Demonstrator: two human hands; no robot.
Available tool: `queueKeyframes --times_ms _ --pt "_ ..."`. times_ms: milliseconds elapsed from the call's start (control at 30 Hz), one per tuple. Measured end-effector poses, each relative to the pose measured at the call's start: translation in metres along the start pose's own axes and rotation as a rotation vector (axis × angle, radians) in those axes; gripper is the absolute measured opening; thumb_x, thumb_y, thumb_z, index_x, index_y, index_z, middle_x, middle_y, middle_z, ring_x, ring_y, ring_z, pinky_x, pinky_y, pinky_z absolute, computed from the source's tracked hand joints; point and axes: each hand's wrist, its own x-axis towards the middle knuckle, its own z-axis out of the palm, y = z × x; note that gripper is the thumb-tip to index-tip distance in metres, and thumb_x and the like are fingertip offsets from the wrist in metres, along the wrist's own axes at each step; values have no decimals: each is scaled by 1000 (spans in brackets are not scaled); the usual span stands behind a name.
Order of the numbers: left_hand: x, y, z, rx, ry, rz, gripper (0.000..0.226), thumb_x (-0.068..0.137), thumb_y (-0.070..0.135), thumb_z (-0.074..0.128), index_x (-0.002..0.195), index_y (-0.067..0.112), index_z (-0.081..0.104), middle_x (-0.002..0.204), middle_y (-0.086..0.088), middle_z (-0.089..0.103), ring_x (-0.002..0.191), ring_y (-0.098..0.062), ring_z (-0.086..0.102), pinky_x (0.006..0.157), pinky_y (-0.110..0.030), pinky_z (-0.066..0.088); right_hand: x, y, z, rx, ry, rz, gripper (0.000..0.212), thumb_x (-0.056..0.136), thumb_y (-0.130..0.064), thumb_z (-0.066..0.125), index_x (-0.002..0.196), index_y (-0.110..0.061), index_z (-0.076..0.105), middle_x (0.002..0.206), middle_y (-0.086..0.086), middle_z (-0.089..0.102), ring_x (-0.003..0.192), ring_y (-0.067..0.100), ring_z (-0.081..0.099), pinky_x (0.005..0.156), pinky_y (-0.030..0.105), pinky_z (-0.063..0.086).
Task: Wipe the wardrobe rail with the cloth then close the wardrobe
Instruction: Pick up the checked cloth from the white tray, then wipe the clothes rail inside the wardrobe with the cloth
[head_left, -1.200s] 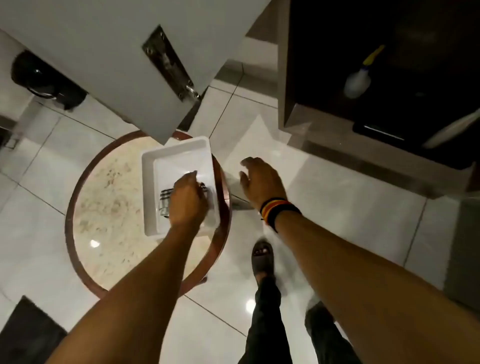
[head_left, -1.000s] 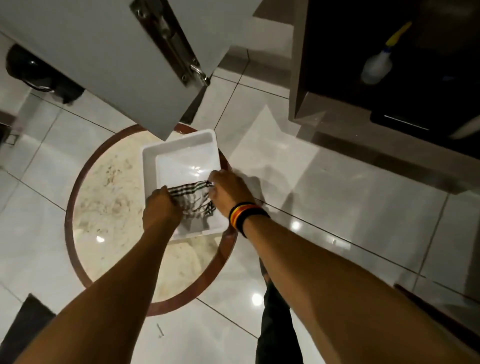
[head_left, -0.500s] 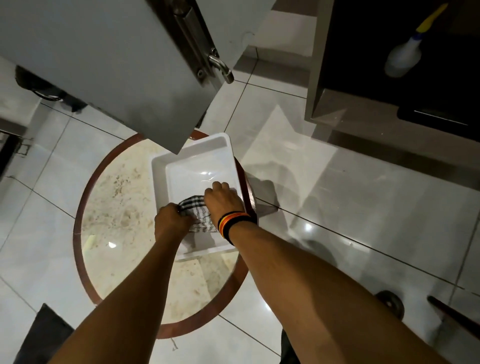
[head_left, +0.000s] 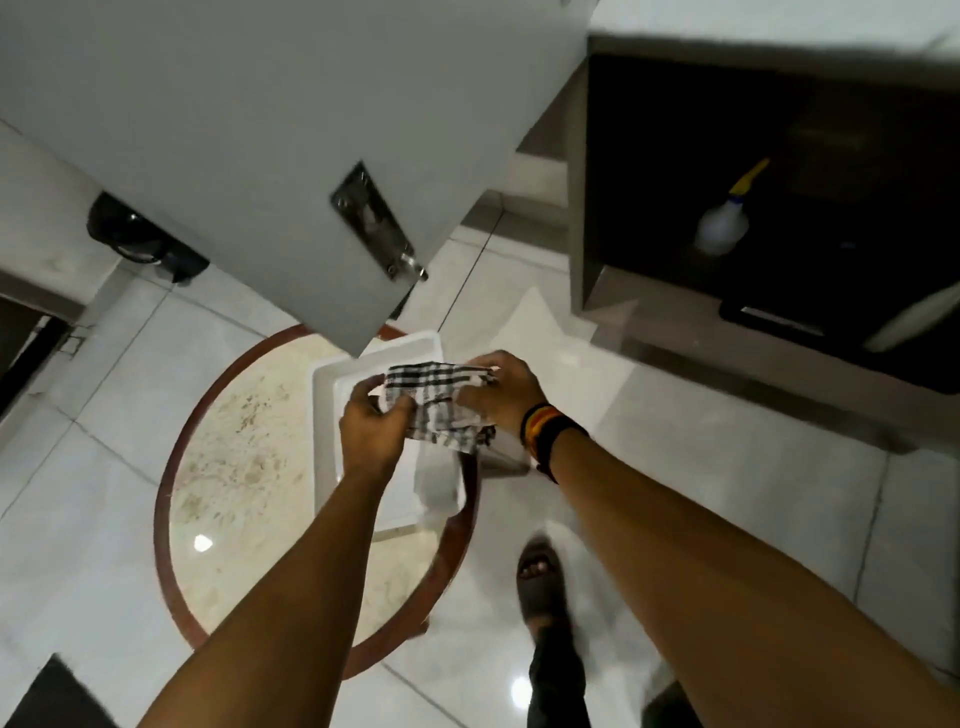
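Note:
A black-and-white checked cloth (head_left: 435, 397) is held up above a white tray (head_left: 324, 457). My left hand (head_left: 374, 434) grips its left part and my right hand (head_left: 501, 392), with a striped wristband, grips its right part. The open dark wardrobe (head_left: 769, 171) stands at the upper right; its rail is out of view. A grey door (head_left: 249, 130) with a metal handle hangs open at the upper left, over the tray's far edge.
The tray rests on a round marble-topped table (head_left: 234, 467) with a red-brown rim. A spray bottle (head_left: 724, 221) with a yellow nozzle sits inside the wardrobe. A sandalled foot (head_left: 540, 582) stands on the glossy tiled floor. A dark object (head_left: 140, 239) lies at far left.
Both hands have lifted the cloth out of the tray and spread it between them. The view has tilted, showing more of the door and the wardrobe.

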Motion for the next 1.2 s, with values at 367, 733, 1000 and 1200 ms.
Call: queueKeyframes --times_ms 367,733,1000,1200 --pt "-92 317 89 -347 -217 317 16 88 16 71 103 14 76 92 -4 79 80 -11 74 77 -29 61 -105 -197 -272 275 349 -245 46 77 -7 84 117 -2 63 98 6 72 72 4 72 60 15 55" --pt "-96 682 37 -389 -156 990 21 84 25 64 101 29 75 90 11 77 82 -11 73 78 -39 63 -157 -467 -417 27 544 -732 23 85 -16 78 105 -11 68 96 12 71 89 30 73 74 43 64" --pt "-115 928 -75 -414 85 1517 21 87 21 67 106 25 73 96 7 75 86 -12 71 79 -38 61 -219 -690 -445 -147 874 -1184 13 86 -27 75 95 -22 67 85 -6 73 77 12 72 70 38 65" --pt "-172 1055 -149 -555 261 1791 20 84 13 69 103 13 75 97 -1 76 91 -17 71 81 -30 57 -287 -806 -471 -433 1242 -1565 52 87 -16 69 134 -30 50 119 -3 63 100 16 66 87 33 57"
